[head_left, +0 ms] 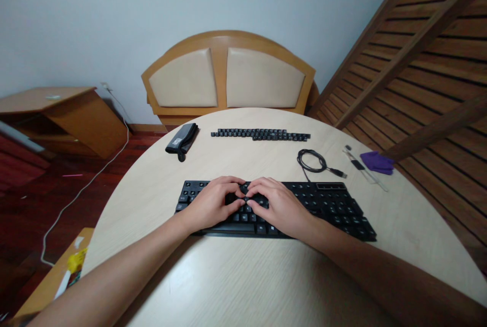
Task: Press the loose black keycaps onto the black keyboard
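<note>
A black keyboard [327, 205] lies across the middle of the round pale wooden table [243, 276]. Both my hands rest on its middle keys, fingertips meeting. My left hand [213, 203] has its fingers curled down and pinched together over a key; my right hand [279, 204] is curled the same way just beside it. What the fingertips grip, if anything, is hidden. Behind the keyboard, a row of loose black keycaps [262, 135] lies in a line.
The keyboard's coiled black USB cable [314, 160] lies at the right rear. A dark folded pouch [182, 140] sits at the left rear. A purple cloth [376, 161] and a thin clear tool [361, 167] lie by the right edge. A padded wooden chair back [228, 76] stands behind the table.
</note>
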### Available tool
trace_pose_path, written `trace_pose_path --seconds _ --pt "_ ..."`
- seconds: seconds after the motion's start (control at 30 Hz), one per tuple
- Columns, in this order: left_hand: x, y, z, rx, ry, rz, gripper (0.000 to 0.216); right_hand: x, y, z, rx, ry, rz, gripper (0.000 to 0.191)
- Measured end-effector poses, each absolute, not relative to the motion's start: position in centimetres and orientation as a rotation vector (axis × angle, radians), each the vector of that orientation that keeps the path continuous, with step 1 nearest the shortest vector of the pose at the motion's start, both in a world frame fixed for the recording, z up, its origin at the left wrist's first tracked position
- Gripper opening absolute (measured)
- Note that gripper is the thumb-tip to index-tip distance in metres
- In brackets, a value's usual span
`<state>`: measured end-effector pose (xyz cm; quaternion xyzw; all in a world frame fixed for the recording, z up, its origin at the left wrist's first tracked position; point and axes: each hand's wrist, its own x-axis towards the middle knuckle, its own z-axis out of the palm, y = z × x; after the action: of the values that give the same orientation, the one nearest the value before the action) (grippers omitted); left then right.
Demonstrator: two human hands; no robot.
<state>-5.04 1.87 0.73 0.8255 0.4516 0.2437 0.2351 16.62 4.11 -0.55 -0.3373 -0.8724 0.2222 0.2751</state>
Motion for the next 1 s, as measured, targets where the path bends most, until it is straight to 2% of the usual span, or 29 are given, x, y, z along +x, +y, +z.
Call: trace_pose_path --seconds 0.4,0.63,0.9,1.0 --pt "-4.55 1.65 0.74 2.283 1.276 0.685 0.003 16.57 4.03 -0.72 -0.913 -2.39 0.538 0.008" --pt "-4.3 1.21 0.99 2.37 1.302 0.677 0.014 16.56 3.94 -0.55 -0.929 -2.343 0.572 0.007" --pt "-4.34 0.91 0.46 2.459 1.36 0.611 0.043 16.51 3.89 -0.37 -0.985 -2.293 0.605 0.01" --pt "-4.23 0.94 0.43 2.474 1.367 0.595 0.046 16.56 4.04 -0.43 -0.98 -2.263 0.624 0.013"
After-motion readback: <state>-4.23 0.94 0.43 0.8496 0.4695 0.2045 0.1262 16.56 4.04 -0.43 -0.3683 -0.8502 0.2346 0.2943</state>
